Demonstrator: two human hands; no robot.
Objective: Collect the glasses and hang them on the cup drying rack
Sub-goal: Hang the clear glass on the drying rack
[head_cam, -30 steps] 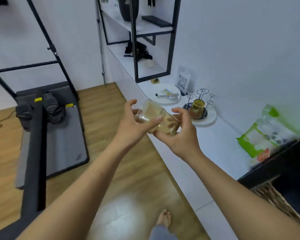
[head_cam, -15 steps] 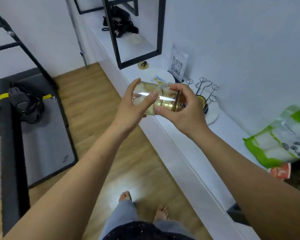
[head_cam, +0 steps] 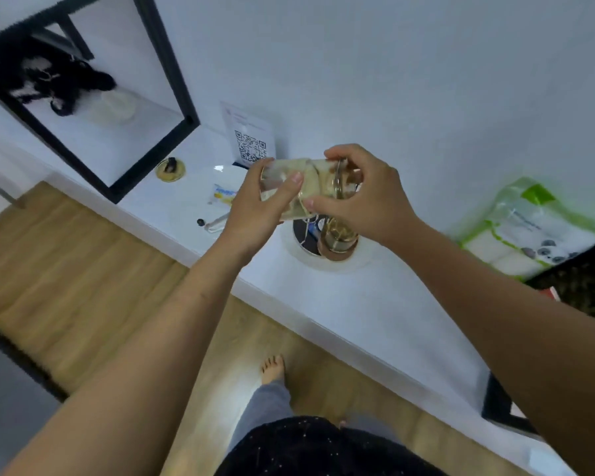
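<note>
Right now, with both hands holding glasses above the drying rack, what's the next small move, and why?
Probably separate them: the left hand and right hand hold the glasses sideways and pressed together, just above the rack, where one glass already hangs. Apart, one could be turned mouth-down onto the rack beside it.

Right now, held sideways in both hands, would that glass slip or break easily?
Probably fragile: the glass looks clear and thin. Likely slippery, being smooth and shiny; left hand and right hand both grip it. Laid sideways, it might roll.
</note>
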